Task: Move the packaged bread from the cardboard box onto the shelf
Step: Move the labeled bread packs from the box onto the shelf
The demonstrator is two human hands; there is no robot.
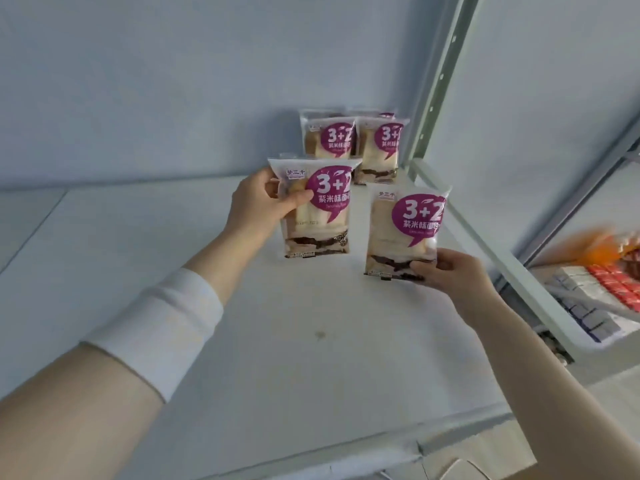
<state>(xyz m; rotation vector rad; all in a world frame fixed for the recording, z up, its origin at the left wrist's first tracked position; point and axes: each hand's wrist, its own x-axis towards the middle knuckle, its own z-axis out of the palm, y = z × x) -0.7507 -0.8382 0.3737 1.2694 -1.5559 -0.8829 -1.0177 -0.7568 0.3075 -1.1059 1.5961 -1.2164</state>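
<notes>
- The left hand grips one bread packet by its upper left edge, with the thumb across the front. Held this way the packet hangs upright with its label facing out, as it would stand on display.
- The right hand pinches a second bread packet by its lower right corner. That low hold props it upright from below and leaves the top free.
- Both held packets are over the shelf, side by side but apart. They are in front of two standing packets at the back wall.
- I cannot tell whether the bottom edge of either held packet touches the shelf.
- From this layout, a second row seems to be starting just ahead of the back row, with the labels turned the same way.
- The back pair sits close beside the metal post, probably so the shelf fills from the corner outward.
- The cardboard box is not clearly in view.
</notes>
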